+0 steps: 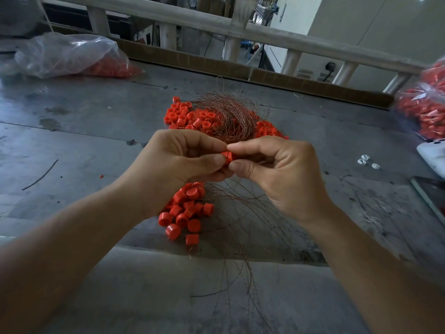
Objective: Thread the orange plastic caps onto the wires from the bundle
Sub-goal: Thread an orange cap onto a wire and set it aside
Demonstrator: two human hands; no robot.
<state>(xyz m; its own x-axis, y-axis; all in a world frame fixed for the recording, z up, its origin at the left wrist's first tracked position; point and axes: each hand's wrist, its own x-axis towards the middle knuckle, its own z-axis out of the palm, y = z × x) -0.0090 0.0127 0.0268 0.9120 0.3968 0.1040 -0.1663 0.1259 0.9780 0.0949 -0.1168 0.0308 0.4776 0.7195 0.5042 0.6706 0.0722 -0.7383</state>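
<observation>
Worktop (84,131): grey scuffed metal sheet that carries every item below.

Plastic bags: one at far left (67,54), clear, with orange caps inside. One at far right (426,109), blurred and cut off by the frame edge.

Wire bundle (231,114): thin coppery strands that fan out beyond the hands and run under them toward the near edge. Judged light, springy and quick to tangle or kink. Best pinched close to a free end, so the tip stays stiff.

Loose caps (190,116): orange heap beside and under the far part of the bundle.

Near caps (185,213): cluster below the left wrist, among strands. Whether each is threaded cannot be told.

Left hand (178,160): fingers curled, thumb and fingertips pinching the held cap from its left.

Right hand (277,169): thumb and forefinger pinching the same cap from its right.

Held cap (227,157): between both hands, above the worktop. Judged rigid, light and probably slick, so grip the side wall. Mostly covered by fingertips; any hole or wire in it is hidden.
</observation>
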